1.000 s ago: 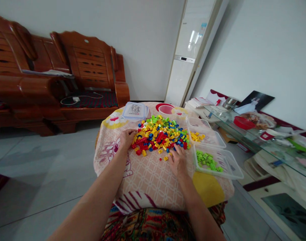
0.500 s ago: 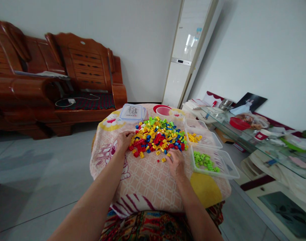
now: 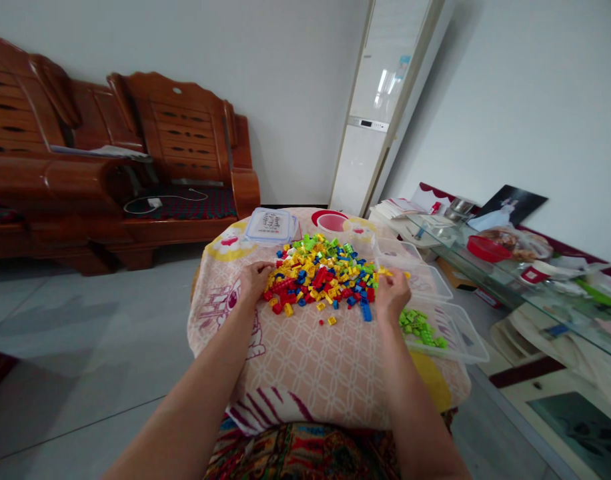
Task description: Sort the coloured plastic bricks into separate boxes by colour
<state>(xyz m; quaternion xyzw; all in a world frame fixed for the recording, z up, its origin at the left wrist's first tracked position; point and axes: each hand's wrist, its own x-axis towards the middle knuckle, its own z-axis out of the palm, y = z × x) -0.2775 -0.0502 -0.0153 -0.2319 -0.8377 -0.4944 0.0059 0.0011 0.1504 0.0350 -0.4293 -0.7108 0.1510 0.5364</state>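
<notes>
A heap of small toy building bricks (image 3: 320,273) in red, yellow, blue and green lies on the cloth-covered table. My left hand (image 3: 254,281) is at the heap's left edge, thumb and forefinger closed together; whatever they may pinch is hidden. On the right, my right hand (image 3: 393,297) hangs at the near edge of the clear tray with yellow bricks, its fingers drawn together. Yellow shows at those fingertips, but I cannot tell held bricks from ones behind. Green bricks (image 3: 419,328) fill part of a nearer clear tray (image 3: 468,340). A blue brick (image 3: 366,310) sticks out of the heap.
Behind the heap are a lidded box (image 3: 270,225) and a pink-white bowl (image 3: 331,222). Another clear container (image 3: 398,248) stands at the back right. A cluttered glass shelf (image 3: 450,257) runs along the right, and a wooden bench (image 3: 185,133) stands at the left.
My right hand has moved from the heap's front edge right and up to the yellow-brick tray. My left hand stays at the heap's left side. The whole view has shifted slightly.
</notes>
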